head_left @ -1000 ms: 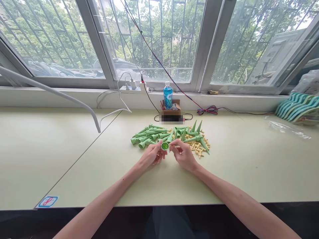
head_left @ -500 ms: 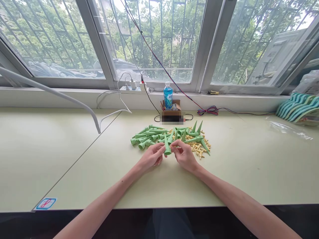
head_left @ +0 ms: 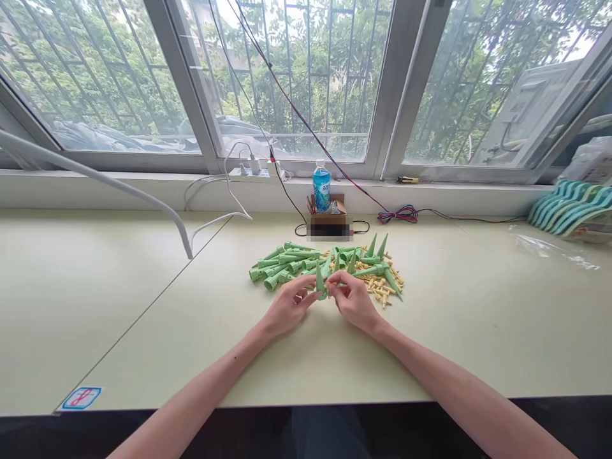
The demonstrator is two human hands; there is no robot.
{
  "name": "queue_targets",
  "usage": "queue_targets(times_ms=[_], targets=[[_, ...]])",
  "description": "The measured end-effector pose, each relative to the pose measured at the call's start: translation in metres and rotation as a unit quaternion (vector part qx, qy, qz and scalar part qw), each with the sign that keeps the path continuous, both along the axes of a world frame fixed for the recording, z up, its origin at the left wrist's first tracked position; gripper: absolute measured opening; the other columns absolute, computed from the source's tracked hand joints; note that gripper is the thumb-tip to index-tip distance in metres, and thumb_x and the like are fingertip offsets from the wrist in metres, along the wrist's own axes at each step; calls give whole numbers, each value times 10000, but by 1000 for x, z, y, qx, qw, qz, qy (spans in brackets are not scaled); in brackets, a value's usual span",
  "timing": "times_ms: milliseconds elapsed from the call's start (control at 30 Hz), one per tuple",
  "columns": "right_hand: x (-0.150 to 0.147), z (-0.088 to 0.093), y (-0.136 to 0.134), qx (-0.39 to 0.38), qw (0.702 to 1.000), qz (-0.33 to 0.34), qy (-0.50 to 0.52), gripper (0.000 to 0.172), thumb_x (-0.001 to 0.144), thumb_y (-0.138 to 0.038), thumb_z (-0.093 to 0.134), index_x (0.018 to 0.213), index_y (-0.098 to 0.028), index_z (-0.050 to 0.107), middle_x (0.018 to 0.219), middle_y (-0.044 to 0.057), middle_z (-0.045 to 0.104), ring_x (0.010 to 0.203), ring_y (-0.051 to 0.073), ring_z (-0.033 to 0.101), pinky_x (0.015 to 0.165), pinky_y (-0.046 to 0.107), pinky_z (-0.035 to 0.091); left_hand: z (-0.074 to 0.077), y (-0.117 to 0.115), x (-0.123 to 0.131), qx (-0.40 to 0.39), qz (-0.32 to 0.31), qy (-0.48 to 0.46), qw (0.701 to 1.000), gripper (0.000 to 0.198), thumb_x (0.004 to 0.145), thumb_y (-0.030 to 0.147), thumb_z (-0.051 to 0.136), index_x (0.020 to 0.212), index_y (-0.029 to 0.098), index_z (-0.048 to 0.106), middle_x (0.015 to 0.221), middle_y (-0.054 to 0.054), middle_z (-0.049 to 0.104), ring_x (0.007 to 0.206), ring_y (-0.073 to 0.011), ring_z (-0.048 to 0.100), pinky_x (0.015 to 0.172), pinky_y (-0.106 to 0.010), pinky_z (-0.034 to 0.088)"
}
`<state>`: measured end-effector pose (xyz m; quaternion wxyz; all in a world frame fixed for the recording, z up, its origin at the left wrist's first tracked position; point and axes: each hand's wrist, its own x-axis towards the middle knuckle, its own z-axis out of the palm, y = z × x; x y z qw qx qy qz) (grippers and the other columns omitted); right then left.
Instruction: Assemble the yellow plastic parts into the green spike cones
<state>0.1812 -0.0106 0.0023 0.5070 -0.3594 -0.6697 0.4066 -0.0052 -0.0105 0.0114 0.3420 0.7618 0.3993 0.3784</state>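
A pale yellow-green tabletop spans the room, with a thin dark seam running diagonally across its left side. Along its far edge stands a low white wall. Above it, wide windows in grey frames let in bright daylight. Outside are dark metal bars, leafy green trees and, at right, a boxy white unit. Below the tabletop's near edge, the space is dark.

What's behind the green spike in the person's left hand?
More green spikes and yellow pegs lie heaped there, with a bottle of blue liquid farther back. The held spike, left hand and right hand cover some of these; what lies behind them cannot be seen.
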Motion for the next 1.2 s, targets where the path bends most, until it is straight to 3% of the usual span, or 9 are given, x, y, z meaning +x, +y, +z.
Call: queue_targets(times_ms=[200, 400, 600, 833, 1200], targets=[[0, -1, -1, -6, 1000, -4, -4, 242, 911, -428, 563, 853, -193, 567, 706, -5, 538, 464, 92, 414, 412, 228, 285, -1, 0, 1, 35, 13, 14, 999, 247, 937, 381, 520, 1065, 235, 673, 972, -47, 582, 594, -84, 468, 512, -196, 456], [0, -1, -1, -6, 999, -40, -4, 260, 925, -464, 540, 880, -208, 545, 723, -8, 541, 437, 88, 392, 388, 230, 285, 2, 1, 6, -102, 35, -86, 990, 401, 892, 503, 564, 1179, 224, 546, 1016, -57, 638, 402, -41, 463, 375, -202, 402], [-1, 0, -3, 16, 999, -32, -16, 266, 935, -465, 525, 898, -204, 560, 736, -5, 537, 459, 88, 397, 410, 226, 303, 7, 3, 5, -241, -31, -142, 959, 451, 894, 621, 486, 894, 173, 532, 733, -17, 651, 336, -41, 409, 317, -174, 306], [-2, 3, -6, 16, 999, -7, -33, 298, 952, -469, 501, 914, -195, 611, 752, 5, 572, 454, 82, 423, 422, 221, 346, 5, 3, 2, -302, -58, -195, 931, 466, 860, 626, 552, 867, 160, 556, 699, -15, 605, 381, -37, 409, 341, -171, 245], [-3, 1, -4, 18, 999, -11, -27, 286, 932, -453, 541, 875, -190, 637, 726, 8, 593, 445, 79, 422, 415, 213, 350, 9, 3, -2, -330, -69, -224, 914, 448, 836, 495, 656, 1174, 212, 577, 689, 28, 575, 399, -37, 405, 381, -184, 287]])
